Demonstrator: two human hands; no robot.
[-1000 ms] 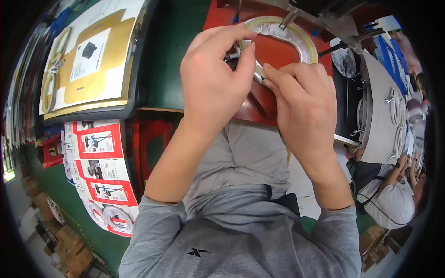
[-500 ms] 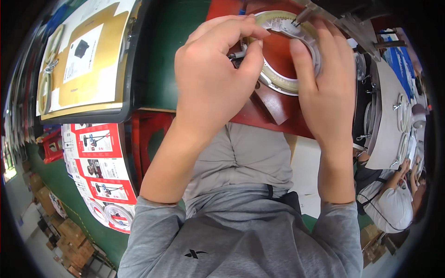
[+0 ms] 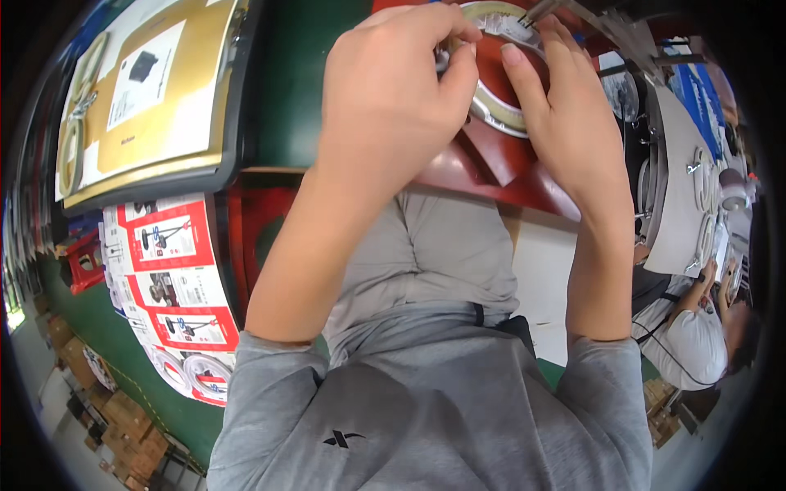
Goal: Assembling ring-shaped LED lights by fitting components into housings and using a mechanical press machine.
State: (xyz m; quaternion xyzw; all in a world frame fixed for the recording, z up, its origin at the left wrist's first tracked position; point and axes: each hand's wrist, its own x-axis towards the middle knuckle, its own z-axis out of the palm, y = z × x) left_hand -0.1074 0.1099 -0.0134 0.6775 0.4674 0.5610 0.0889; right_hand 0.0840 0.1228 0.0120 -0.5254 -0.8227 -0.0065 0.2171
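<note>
On the red tabletop (image 3: 450, 170) lies a cream and white ring (image 3: 497, 112), which looks like a coil; its left and far parts are partly covered by my hands. My left hand (image 3: 389, 90) is closed in a pinch at the ring's left edge, and a small greyish piece shows beside the fingers; what exactly it pinches is hidden. My right hand (image 3: 573, 114) is around the ring's right side, thumb over the inner opening and fingers on the far side. A metal arm with thin dark prongs (image 3: 528, 18) reaches over the ring's far part.
To the left, a black-edged tray (image 3: 221, 182) carries yellow and white printed sheets with a cream coil (image 3: 74, 151). Below it hang red and white printed sheets (image 3: 176, 299). At right stands a grey board (image 3: 675, 188) with coils; beyond it sits another person (image 3: 694, 348).
The whole view has shifted, so the ring and table sit higher in the picture. My left hand still pinches at the ring's left edge; my right hand stays at its right side.
</note>
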